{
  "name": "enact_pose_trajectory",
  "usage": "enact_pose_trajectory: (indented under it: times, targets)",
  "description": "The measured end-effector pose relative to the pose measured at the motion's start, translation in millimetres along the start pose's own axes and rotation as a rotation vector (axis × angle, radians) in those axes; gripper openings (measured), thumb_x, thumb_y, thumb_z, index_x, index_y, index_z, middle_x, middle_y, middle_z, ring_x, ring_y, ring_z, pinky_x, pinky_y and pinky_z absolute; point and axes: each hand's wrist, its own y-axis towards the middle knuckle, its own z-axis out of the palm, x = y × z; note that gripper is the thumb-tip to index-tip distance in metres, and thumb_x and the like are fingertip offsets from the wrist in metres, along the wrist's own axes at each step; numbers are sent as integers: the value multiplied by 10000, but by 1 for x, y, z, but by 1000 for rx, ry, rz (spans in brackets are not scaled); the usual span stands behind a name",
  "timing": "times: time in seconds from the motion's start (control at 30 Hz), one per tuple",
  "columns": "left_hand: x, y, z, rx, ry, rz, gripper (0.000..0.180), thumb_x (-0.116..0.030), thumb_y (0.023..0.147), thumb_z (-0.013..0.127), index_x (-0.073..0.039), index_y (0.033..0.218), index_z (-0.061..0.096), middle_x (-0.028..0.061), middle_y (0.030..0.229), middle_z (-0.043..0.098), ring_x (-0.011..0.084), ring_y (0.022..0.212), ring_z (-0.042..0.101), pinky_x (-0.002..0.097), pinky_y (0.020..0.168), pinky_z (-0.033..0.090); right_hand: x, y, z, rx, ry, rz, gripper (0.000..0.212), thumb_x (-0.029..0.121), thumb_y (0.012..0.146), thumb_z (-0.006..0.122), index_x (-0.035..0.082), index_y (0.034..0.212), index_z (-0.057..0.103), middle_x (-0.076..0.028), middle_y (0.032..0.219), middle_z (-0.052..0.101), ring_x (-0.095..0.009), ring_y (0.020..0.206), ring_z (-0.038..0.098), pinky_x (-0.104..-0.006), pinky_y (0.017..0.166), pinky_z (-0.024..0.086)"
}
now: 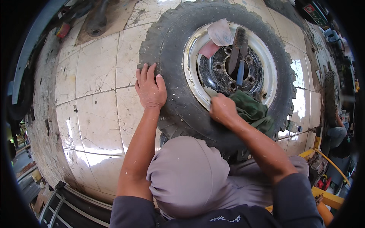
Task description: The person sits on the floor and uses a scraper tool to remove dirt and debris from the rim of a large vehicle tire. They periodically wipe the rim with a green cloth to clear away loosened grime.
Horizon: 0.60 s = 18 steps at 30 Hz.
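Lying on cracked tiles (pixel 97 81), the tire (pixel 171 49) bears a printed pale-pink sheet (pixel 221 32) at its rim (pixel 189 72); the left hand (pixel 151 89) spreads against the tread, the right hand (pixel 224 109) pinches a pale scrap (pixel 209 91).

Open floor (pixel 97 79) left of tyre (pixel 171 57), brush (pixel 240 40) across hub (pixel 218 78), cloth (pixel 254 111) over rim (pixel 191 78)

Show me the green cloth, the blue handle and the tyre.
Green cloth (pixel 251 107): head view, on its bunched upper folds.
Blue handle (pixel 240 72): head view, about halfway along its length.
Tyre (pixel 169 57): head view, on its dark sidewall, left of the rim.
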Motion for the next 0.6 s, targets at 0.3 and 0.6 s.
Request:
enact_pose_trajectory:
  times: [0.3, 0.6]
  targets:
    - [1, 1, -5, 41, 5, -17, 500, -321, 981, 444, -201, 1463, 502, 97, 1598, 378, 351, 1518, 234, 542, 1214, 199, -60, -6, -96, 250, -86, -1, 288, 234, 853, 623, 22, 1014, 731, -236, 989, 725, -406, 966, 702, -514, 878, 540]
    - [-2, -3, 1, 12, 32, -25, 495, -328, 976, 474, -191, 1451, 505, 106, 1586, 392, 361, 1512, 243, 547, 1207, 207, -85, -54, -29, 164, -6, -537, 365, 105, 805, 664, 65, 1167, 632, -160, 1136, 594, -381, 1087, 573, -454, 881, 505]
